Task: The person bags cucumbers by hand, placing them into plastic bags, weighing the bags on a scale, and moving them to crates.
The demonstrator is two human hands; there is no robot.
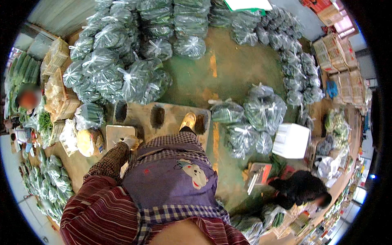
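Note:
My left hand (pixel 131 142), in what looks like a pale glove with some yellow, hangs at my left side. It is beside the right edge of a small flat-topped grey board (pixel 118 134); whether it touches the board I cannot tell. Its fingers are too small and unclear to show what they hold, if anything. My right hand is out of the picture. One yellow shoe (pixel 188 121) of mine stands on a worn flat platform (pixel 141 116) with dark oval patches. A purple apron (pixel 167 175) with a checked trim covers my front.
Clear bags of green vegetables (pixel 110 61) are stacked ahead; more bags (pixel 265 108) stand right of the platform. A white foam box (pixel 290 141) is at right, near a crouching person in black (pixel 302 188). Crates (pixel 63 100) line the left, past a yellowish sack (pixel 90 142).

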